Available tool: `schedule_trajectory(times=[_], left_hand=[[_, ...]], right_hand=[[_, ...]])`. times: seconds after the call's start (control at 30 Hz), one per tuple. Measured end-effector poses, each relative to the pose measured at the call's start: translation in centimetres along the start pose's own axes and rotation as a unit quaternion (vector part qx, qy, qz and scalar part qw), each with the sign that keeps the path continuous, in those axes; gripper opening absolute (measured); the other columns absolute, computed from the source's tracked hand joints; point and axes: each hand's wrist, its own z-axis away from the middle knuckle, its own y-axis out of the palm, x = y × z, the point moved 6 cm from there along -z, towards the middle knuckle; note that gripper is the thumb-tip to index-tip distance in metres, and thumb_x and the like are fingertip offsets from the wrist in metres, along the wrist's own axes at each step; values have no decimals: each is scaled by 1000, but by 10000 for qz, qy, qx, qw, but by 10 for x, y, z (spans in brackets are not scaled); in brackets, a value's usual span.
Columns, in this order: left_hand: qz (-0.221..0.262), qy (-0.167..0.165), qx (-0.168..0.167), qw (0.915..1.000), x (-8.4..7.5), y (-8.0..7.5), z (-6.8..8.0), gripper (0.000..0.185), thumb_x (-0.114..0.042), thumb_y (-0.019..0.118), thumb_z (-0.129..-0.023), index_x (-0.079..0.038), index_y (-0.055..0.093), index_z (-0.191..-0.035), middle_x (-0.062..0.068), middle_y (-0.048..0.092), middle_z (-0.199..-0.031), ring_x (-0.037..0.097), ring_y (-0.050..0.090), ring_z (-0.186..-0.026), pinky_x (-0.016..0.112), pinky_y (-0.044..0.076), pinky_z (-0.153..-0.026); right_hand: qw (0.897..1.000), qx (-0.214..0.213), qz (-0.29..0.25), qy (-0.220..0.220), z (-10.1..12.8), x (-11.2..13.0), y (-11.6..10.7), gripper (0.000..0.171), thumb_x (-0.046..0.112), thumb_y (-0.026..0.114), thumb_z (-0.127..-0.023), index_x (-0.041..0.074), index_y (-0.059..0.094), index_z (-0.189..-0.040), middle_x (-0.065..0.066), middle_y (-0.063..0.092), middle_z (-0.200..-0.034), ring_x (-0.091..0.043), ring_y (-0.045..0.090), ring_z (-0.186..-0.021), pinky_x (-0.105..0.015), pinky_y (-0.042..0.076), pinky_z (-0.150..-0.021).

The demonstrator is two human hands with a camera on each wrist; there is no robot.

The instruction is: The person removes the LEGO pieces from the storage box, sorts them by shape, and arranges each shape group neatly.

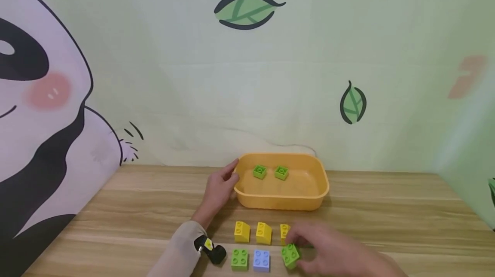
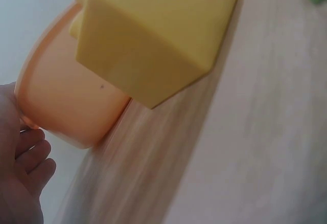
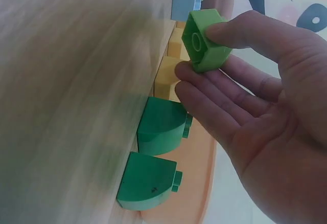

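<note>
The wooden tabletop [image 1: 386, 221] carries everything, with a panda-and-leaf wall covering [image 1: 46, 96] rising behind it. At twelve o'clock on the wood sits a yellow-orange tray [image 1: 309, 195], and two green bricks [image 1: 259, 171] lie side by side on its floor. The left hand [image 1: 220, 187] rests against the tray's nine o'clock end, thumb up on the rim and fingers [image 2: 31, 155] loosely curled against the outer wall. At six o'clock from the tray runs a row of three yellow sloped bricks [image 1: 242, 231]; nearer the table's front edge lie a green brick [image 1: 239, 259] and, just beside it at three o'clock, a pale blue brick [image 1: 261, 260]. The right hand [image 1: 332, 251] pinches a green square brick [image 3: 204, 40] between thumb and fingertips, its other fingers straight beneath, at three o'clock from the blue one; I cannot tell if it touches the wood.
</note>
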Motion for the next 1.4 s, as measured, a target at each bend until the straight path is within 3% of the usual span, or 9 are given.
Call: schedule_trajectory(times=[0.2, 0.53, 1.4], left_hand=[[23, -12, 25, 10000, -1, 0, 0, 51, -12, 59, -101, -6, 59, -151, 10, 57, -152, 29, 55, -139, 47, 47, -113], [-13, -5, 10, 10000, -1, 1, -1, 50, -10, 59, -101, -6, 59, -151, 11, 57, -152, 31, 55, -140, 48, 46, -113], [-63, -21, 9, 10000, 1, 0, 0, 51, -11, 58, -102, -6, 58, -152, 11, 57, -153, 31, 54, -140, 48, 46, -113]], right_hand=[[9998, 155, -29, 119, -1, -3, 5, 23, 18, 80, -94, 28, 72, -114, 14, 68, -105, -13, 63, -93, -36, 58, -86], [9981, 216, -116, 566, -1, -6, 11, 21, 21, 80, -95, 27, 71, -113, 5, 65, -96, -19, 60, -87, -34, 51, -71], [9931, 17, 1167, 131, -10, -2, 12, 29, 30, 86, -90, 28, 71, -115, 20, 60, -100, -7, 53, -82, -27, 49, -74]])
